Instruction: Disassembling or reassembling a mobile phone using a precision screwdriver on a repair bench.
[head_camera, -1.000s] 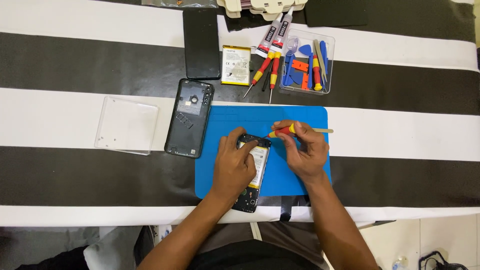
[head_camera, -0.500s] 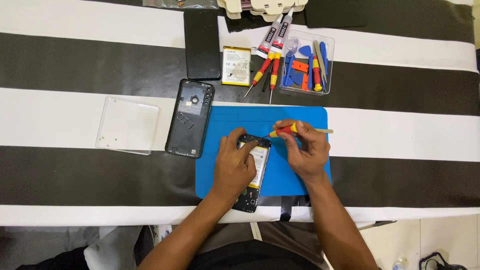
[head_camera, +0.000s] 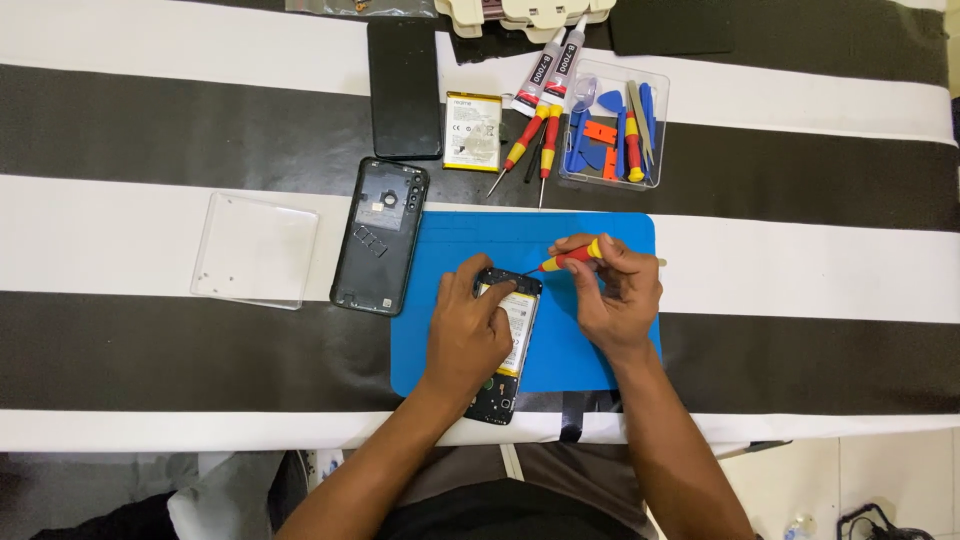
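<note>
Head view: screwdriver (head_camera: 568, 258) in right grip (head_camera: 612, 292), tip on phone (head_camera: 508, 330)

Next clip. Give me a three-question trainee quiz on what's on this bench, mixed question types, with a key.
1. True or false: the right hand holds a red and yellow screwdriver with its tip at the top edge of the open phone.
2. Where does the left hand rest?
A. on the clear lid
B. on the open phone
C. on the tool tray
3. Fill in: the open phone lies on a ____ mat.

Key
1. True.
2. B. The left hand lies on the phone; the back cover sits untouched beside the mat.
3. Blue.
</note>
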